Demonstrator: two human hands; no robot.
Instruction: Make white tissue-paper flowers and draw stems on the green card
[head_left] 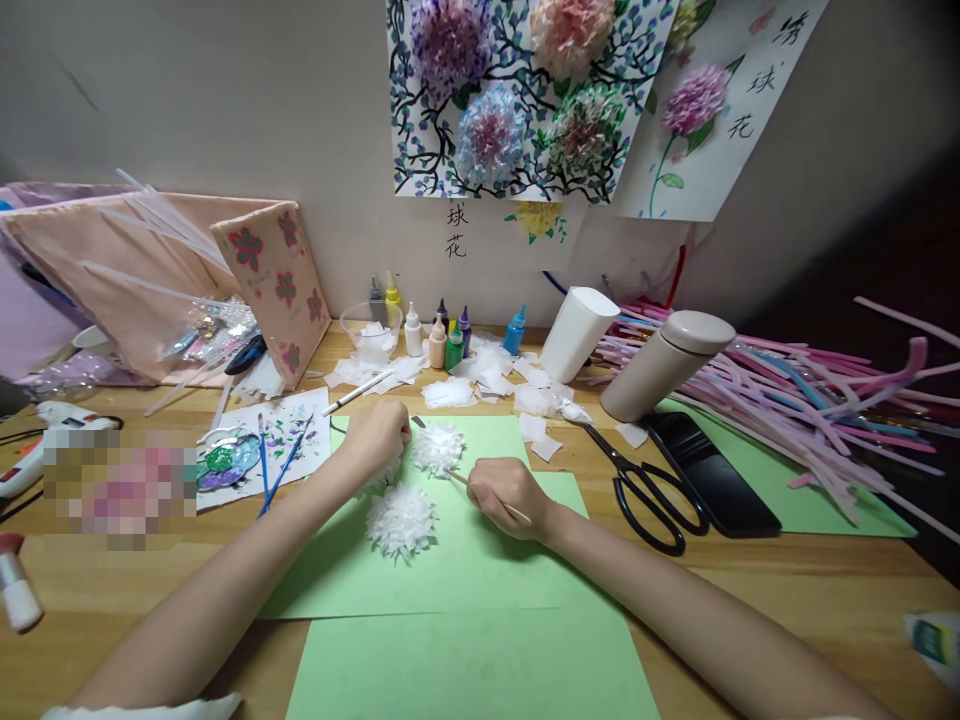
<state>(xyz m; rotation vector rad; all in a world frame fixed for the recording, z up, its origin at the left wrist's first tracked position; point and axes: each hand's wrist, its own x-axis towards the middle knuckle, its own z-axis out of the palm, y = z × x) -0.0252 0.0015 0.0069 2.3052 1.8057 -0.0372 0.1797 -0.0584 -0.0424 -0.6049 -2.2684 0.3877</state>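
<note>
My right hand (510, 497) is closed around a thin wooden stick (459, 478), whose tip meets the lower edge of a fluffy white paper flower (439, 448). On the left side of that flower, my left hand (377, 440) has its fingers curled shut. A small dark tip (418, 422) shows beside its fingers; what they hold is hidden. A second white paper flower (401, 521) lies nearer to me on the green sheets (450, 660). More white petals peek out under my left hand, partly covered.
Scissors (649, 490), a black phone (712, 475), a beige tumbler (664, 370) and fuzzy pink stems (810, 390) lie right. Paint bottles (454, 345) and white paper squares (487, 375) line the back. Paintbrushes (289, 460), a paint palette (225, 455) and a glue gun (71, 418) lie left.
</note>
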